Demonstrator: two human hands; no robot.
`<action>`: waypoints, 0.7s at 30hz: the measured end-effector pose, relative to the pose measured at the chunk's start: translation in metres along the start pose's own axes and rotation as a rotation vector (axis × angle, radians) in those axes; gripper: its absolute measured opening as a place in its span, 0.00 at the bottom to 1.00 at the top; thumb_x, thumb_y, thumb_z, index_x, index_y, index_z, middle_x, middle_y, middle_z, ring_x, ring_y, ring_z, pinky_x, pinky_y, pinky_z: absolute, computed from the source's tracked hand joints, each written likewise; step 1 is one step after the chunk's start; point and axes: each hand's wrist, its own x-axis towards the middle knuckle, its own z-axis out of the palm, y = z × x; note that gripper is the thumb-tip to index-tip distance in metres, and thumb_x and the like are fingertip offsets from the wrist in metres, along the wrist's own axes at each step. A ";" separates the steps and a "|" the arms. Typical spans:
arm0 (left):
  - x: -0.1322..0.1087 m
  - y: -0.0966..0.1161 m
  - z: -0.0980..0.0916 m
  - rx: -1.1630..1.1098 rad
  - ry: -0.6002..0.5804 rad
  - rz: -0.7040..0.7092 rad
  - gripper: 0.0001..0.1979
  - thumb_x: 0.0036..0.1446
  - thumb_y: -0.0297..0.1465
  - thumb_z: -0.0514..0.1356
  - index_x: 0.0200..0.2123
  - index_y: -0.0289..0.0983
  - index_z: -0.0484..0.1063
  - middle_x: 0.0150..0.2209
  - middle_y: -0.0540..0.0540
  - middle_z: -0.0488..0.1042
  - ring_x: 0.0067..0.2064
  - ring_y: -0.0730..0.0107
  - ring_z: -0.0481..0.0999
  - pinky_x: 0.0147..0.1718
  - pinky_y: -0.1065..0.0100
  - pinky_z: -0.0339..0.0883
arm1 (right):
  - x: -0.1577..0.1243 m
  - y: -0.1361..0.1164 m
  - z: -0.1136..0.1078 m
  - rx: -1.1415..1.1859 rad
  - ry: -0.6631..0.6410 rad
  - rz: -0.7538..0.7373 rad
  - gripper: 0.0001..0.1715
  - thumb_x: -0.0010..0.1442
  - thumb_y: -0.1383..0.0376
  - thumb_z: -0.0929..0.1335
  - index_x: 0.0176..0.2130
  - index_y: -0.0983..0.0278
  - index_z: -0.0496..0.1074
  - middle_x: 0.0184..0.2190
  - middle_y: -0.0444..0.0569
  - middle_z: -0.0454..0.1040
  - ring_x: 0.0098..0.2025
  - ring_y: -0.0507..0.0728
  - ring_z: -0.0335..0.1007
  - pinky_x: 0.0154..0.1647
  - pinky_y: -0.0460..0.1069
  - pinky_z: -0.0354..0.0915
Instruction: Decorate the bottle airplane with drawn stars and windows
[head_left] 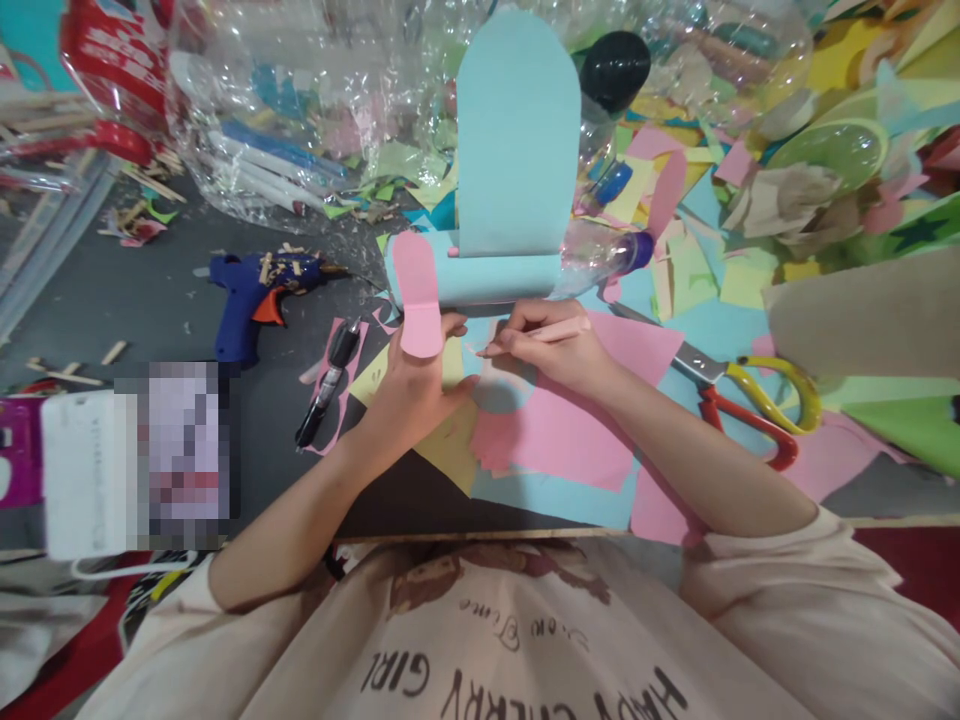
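- I noted a glue gun (247, 290) lying far left on the dark table, well apart from both hands.
- A marker (330, 380) lay just left of the left wrist, long axis running towards me.
- The left hand (409, 385) was pinching a pink cut-out (418, 300) at its lower end. The piece stood upright, long axis pointing away from me, rounded end up.
- The cut-out overlapped the left end of the blue card's (517, 140) rolled foot; I could not tell if they touched.
- The right hand (559, 355) gripped a pencil (559, 330), long axis near level, tip pointing left at the left hand, just short of it. The left hand was the nearer to the cut-out.
- Scissors (750, 395) lay right of the right forearm, untouched.
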 end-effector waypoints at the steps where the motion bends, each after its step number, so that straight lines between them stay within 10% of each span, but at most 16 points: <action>1: 0.000 0.000 0.000 0.001 0.003 0.006 0.24 0.56 0.29 0.62 0.55 0.40 0.60 0.53 0.40 0.72 0.57 0.53 0.71 0.57 0.51 0.65 | 0.000 0.000 -0.001 -0.008 0.002 0.001 0.14 0.49 0.64 0.69 0.17 0.62 0.64 0.19 0.44 0.74 0.29 0.55 0.78 0.25 0.46 0.69; 21: -0.001 -0.002 0.000 -0.019 -0.032 -0.001 0.25 0.57 0.29 0.61 0.57 0.39 0.59 0.55 0.38 0.71 0.58 0.53 0.70 0.57 0.50 0.65 | 0.001 0.000 -0.002 -0.091 0.007 0.017 0.12 0.54 0.61 0.71 0.23 0.63 0.71 0.24 0.46 0.79 0.31 0.55 0.77 0.28 0.47 0.65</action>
